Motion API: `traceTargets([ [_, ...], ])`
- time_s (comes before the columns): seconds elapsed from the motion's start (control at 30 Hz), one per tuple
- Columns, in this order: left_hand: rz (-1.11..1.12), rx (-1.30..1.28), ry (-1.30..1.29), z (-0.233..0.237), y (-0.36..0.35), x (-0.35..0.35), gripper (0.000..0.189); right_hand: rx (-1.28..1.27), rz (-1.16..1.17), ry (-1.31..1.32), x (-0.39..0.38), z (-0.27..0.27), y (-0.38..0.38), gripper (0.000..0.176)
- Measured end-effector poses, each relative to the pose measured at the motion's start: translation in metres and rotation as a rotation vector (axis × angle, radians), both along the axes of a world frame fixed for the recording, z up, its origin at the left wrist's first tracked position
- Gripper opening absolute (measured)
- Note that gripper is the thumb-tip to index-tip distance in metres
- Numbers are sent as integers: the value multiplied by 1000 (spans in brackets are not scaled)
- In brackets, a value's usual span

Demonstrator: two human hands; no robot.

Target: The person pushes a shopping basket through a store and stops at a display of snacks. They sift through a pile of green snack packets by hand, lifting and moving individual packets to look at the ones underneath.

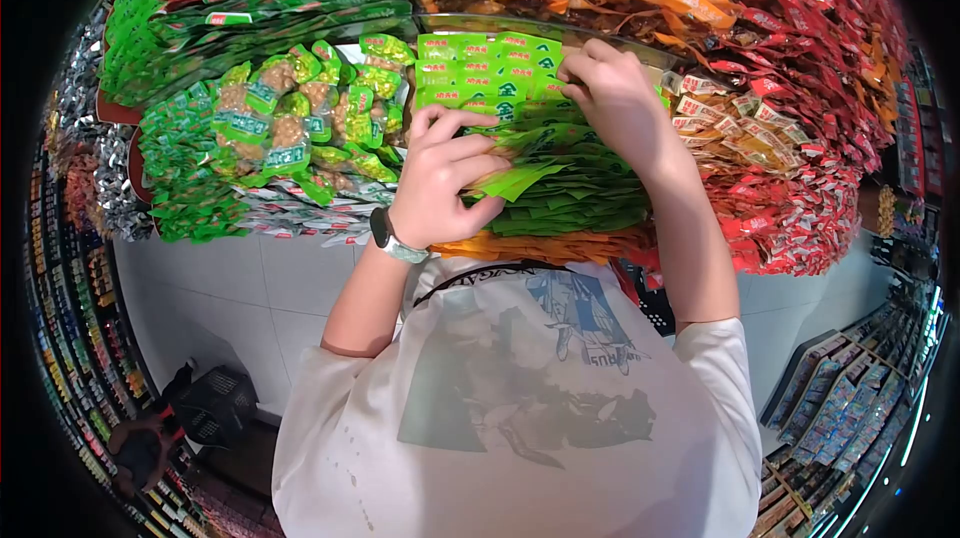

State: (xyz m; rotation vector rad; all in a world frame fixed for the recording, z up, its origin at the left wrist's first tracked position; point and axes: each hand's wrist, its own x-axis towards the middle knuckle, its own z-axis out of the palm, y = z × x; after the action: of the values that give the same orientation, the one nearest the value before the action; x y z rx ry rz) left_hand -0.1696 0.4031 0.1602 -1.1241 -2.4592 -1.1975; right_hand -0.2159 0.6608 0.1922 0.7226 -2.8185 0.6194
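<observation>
Shop floor viewed from chest height: white-sided display stand (250, 288) heaped with snack packets, aisles of shelving (850, 408) curving off at the margins. Landmark for all places below: dark green packets (570, 193), a slumped fan of flat sachets at the near middle of the heap.

Left hand (440, 183), wearing a wristwatch (385, 231), curled over the left end of that fan, fingers closed on a few sachets, thumb hidden beneath. Right hand (615, 98) just beyond the fan, fingertips pinched on the right edge of the bright green packets (480, 68), laid in neat overlapping rows directly behind it. Looks like a squaring-up of stock.

To do it well, probably: keep the left-hand clamp firm against a forward slide; lay sachets label-up, edges matched to the rows behind; press flat rather than push, given the slippery-looking foil.

Edges and room: orange packets (540, 243) right under the fan's near edge, at the lip of the stand, so little margin before a drop to the floor. Clear-windowed nut bags (290, 113) close on the fan's left, red packets (800, 208) crowding its right. Free space only on the near side, toward the body; black basket (215, 403) well below and left of the fan, down on the floor.
</observation>
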Motion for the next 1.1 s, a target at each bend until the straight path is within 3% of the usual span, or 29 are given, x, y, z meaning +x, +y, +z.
traceTargets([
  [0.17, 27, -6, 29, 2, 2, 2, 27, -62, 52, 102, 1, 7, -2, 7],
  [0.27, 44, -14, 27, 2, 1, 4, 27, -219, -6, -77, -3, 21, -3, 7],
  [0.67, -7, 33, 1, 4, 0, 3, 28, -250, 25, 412, -3, 19, -6, 31],
  [0.97, 6, 33, 23, 3, 1, 2, 26, -304, 3, 512, -3, 32, -3, 32],
  [1.1, 0, 33, 31, 3, 1, 2, 27, -289, 129, 409, -11, 17, -9, 32],
])
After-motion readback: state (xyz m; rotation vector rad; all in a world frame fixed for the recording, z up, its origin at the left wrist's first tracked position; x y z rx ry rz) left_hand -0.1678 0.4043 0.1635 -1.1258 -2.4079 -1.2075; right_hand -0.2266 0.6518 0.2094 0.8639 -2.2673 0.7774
